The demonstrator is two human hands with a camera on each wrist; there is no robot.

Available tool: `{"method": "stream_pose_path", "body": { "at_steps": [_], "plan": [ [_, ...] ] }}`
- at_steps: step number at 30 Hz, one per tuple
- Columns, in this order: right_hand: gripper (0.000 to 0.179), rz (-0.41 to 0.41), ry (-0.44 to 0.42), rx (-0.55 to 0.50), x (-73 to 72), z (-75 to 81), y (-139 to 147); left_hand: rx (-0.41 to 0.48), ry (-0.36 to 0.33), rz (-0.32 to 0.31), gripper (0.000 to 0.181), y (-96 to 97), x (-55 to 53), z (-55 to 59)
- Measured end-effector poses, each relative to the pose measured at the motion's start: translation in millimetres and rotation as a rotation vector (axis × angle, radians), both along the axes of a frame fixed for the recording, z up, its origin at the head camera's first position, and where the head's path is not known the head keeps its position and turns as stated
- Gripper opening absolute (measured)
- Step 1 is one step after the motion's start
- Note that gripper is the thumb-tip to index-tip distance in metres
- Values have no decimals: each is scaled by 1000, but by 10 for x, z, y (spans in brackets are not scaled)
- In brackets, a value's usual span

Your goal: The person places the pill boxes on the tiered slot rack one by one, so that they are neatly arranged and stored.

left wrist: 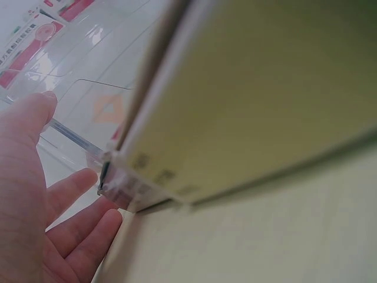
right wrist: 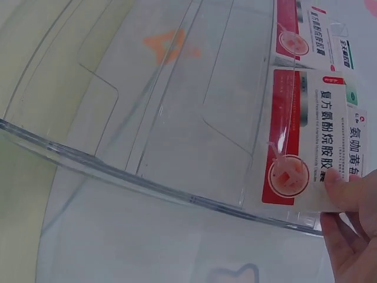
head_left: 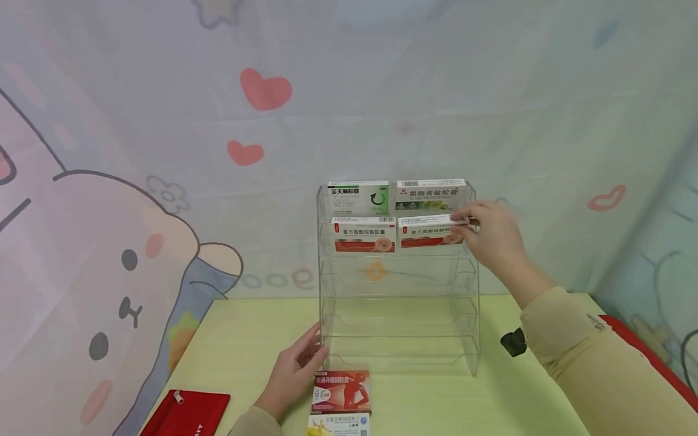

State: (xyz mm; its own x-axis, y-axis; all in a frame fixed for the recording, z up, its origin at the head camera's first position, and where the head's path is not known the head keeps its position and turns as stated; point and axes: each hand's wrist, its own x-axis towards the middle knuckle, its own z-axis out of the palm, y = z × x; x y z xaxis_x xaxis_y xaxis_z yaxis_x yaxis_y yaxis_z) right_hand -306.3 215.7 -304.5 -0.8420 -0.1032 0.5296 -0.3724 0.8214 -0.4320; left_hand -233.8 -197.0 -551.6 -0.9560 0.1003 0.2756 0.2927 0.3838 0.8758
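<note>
A clear tiered display rack (head_left: 400, 315) stands on the table. My right hand (head_left: 493, 236) pinches the right end of a white-and-red medicine box (head_left: 425, 232) in the second tier; in the right wrist view, the thumb lies on the front of this medicine box (right wrist: 288, 141). Left of it sits a matching medicine box (head_left: 364, 236). My left hand (head_left: 291, 372) holds the lower left side of the rack, its thumb and fingers either side of the edge in the left wrist view. The top tier bears a white-and-green box (head_left: 358, 198) and another white-and-green box (head_left: 431, 195).
In front of the rack lie a red medicine box (head_left: 342, 392) and a white-and-yellow box (head_left: 339, 425). A red zip pouch (head_left: 191, 415) is at the front left. A small black object (head_left: 514, 343) lies by the right sleeve. Behind the table hangs a printed cloth (head_left: 349, 121).
</note>
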Motion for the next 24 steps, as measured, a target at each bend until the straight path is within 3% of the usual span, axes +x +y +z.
{"method": "stream_pose_path", "body": {
  "at_steps": [4,9,24],
  "plan": [
    [22,-17,-60,4,8,1,-77,-8,5,4,59,-11,0,-6],
    [24,-36,-75,-23,25,-51,-124,-17,15,-7,59,-15,-2,-9],
    [28,-61,-36,-89,70,-136,-152,-2,15,-4,59,-7,-5,-13]
  ]
}}
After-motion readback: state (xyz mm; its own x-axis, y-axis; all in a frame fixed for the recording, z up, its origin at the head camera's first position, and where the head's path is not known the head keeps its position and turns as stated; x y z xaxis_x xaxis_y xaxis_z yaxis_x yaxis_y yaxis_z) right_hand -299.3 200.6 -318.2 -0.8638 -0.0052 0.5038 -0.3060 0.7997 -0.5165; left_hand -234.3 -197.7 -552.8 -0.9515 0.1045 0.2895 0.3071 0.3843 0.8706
